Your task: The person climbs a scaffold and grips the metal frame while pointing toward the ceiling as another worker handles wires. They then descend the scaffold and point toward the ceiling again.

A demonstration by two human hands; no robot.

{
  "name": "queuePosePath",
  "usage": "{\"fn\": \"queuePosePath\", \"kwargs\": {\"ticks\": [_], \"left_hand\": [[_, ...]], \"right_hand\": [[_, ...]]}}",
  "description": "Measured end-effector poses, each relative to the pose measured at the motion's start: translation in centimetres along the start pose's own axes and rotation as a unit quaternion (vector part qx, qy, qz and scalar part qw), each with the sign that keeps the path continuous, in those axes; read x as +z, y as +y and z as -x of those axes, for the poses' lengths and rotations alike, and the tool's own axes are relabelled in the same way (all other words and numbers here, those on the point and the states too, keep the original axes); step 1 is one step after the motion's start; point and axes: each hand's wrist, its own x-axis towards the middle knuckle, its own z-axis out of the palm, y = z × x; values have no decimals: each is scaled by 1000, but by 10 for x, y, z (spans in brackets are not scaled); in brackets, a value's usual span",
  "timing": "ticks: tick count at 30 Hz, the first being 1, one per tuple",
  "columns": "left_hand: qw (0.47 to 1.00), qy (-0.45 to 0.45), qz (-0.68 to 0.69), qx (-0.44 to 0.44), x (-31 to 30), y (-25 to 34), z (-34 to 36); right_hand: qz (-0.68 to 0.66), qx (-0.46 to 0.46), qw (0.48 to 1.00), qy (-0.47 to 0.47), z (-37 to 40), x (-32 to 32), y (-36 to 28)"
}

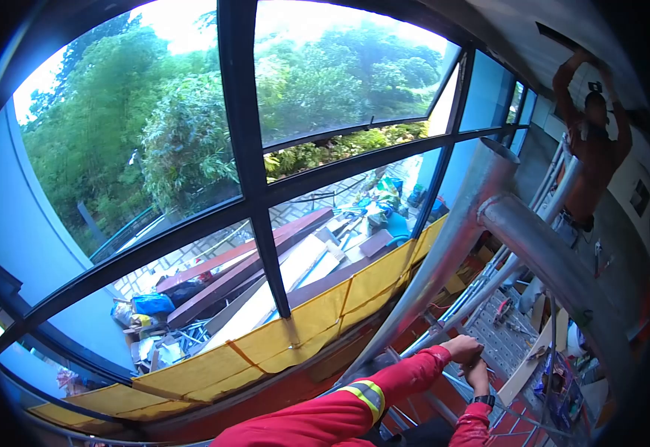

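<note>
Low in the head view, just right of the middle, my two hands meet close together. My left hand point(462, 348), at the end of a red sleeve point(325, 413) with a reflective band, is closed in a fist. Right beneath it is my right hand point(477, 376), fingers also curled, with a dark watch point(483, 400) on the wrist. Whatever the fingers hold, if anything, is too small or hidden to make out. Thick grey metal scaffold tubes point(444, 261) rise beside and in front of the hands.
A perforated metal platform point(500, 328) lies beyond my hands, with tools and scraps around it. At right, another person point(597, 149) reaches up to the ceiling. Dark-framed windows point(254, 186) fill the left, above a yellow covering point(317, 316). Boards and debris point(265, 276) lie outside.
</note>
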Motion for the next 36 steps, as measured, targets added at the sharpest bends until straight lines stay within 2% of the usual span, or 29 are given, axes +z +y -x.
{"fn": "queuePosePath", "kwargs": {"ticks": [8,11,13,14,17,23,26,29,36], "left_hand": [[1000,18,1,11,-12,7,4],[1000,19,10,8,-12,13,3],[1000,24,5,4,-8,6,3],[998,48,13,35,-3,1,2],[1000,25,3,1,-2,1,3],[998,53,4,19,6,-5,2],[1000,28,-6,12,7,-6,0],[998,45,6,31,13,-11,-2],[998,55,7,40,15,-11,1]], "right_hand": [[48,-28,998,32,-9,4,21],[117,-59,990,45,-13,5,30],[102,-62,991,63,-9,5,26],[95,-66,991,68,-9,6,23],[122,-41,991,38,-12,5,22],[118,-57,990,44,-16,7,29],[151,-38,987,41,-15,7,25],[169,-28,985,36,-11,6,15],[128,-37,991,22,-18,12,30]]}}
